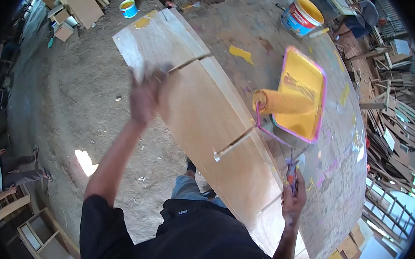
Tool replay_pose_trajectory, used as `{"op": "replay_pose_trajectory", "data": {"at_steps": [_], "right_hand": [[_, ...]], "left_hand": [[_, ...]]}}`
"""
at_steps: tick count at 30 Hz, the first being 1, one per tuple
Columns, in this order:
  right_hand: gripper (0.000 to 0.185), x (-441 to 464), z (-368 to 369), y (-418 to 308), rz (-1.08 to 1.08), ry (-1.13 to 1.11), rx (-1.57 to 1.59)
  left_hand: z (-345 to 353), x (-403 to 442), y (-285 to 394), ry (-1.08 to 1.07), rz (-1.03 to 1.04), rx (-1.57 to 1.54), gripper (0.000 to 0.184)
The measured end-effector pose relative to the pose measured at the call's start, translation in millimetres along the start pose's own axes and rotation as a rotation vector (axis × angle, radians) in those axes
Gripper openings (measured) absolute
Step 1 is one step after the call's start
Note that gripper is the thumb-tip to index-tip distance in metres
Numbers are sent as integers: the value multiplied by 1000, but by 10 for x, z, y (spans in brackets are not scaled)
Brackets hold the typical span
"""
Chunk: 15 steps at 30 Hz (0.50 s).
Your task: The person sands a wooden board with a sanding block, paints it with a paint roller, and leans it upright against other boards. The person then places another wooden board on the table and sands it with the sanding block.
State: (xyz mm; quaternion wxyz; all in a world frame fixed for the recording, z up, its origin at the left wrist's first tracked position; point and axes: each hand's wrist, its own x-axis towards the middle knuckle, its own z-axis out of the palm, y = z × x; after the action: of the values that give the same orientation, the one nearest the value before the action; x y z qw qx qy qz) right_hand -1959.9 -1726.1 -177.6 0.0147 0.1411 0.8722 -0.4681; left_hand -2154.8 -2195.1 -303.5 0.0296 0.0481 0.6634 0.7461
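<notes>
My right hand (294,198) is wrapped round the handle of a paint roller (282,101). The roller's sleeve is coated in yellow paint and reaches over a paint tray (308,121) with a pink rim and yellow paint in it; whether it touches the tray I cannot tell. Across the table in front of me lies a long wooden panel (206,112), with gaps across it and a yellow patch at its far end. At the panel's left edge is my left hand (146,96), its fingers smeared by motion.
The worktable (338,168) bears paint stains and a large bucket (302,17) of yellow paint. A smaller paint bucket (129,9) stands beyond the panel. One person (8,174) is at the far left; another (361,20) is at the right. Wood scraps (386,141) are piled at right.
</notes>
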Motion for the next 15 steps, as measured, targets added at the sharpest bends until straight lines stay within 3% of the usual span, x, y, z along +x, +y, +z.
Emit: {"op": "replay_pose_trajectory", "data": {"at_steps": [1,3,4,5,6,7,9,10,11,12,13,14,15], "right_hand": [[57,17,-33,18,3,12,44],[58,76,-83,31,-18,29,91],[58,120,-99,36,-22,26,102],[58,115,-149,52,-17,-1,89],[58,128,-191,84,-25,-30,76],[58,150,-218,127,-56,-49,47],[56,159,-291,138,-127,-80,-6],[55,162,-322,144,-181,-111,-70],[55,136,-335,145,-197,-126,-62],[54,90,-340,130,-281,-143,-72],[52,35,-357,123,-372,-160,-79],[52,-19,-395,135,-404,-174,-67],[53,-78,-452,158,-434,-231,-102]], "left_hand": [[37,18,36,148,-122,-302,52],[370,-175,53,-54,207,886,51],[653,-411,-38,-88,276,1055,52],[1103,-781,-280,-87,208,793,54],[1593,-1212,-579,-35,93,324,55],[2032,-1665,-658,-132,121,238,56],[2434,-2201,-321,-685,390,493,91],[2337,-2181,-193,-525,418,806,71],[2035,-2111,-211,-387,361,921,65],[1735,-2044,-228,-257,288,1028,59],[1501,-1947,195,-230,110,1248,59],[1308,-2040,162,-11,206,1329,57],[1070,-2169,40,194,141,1526,53]]}}
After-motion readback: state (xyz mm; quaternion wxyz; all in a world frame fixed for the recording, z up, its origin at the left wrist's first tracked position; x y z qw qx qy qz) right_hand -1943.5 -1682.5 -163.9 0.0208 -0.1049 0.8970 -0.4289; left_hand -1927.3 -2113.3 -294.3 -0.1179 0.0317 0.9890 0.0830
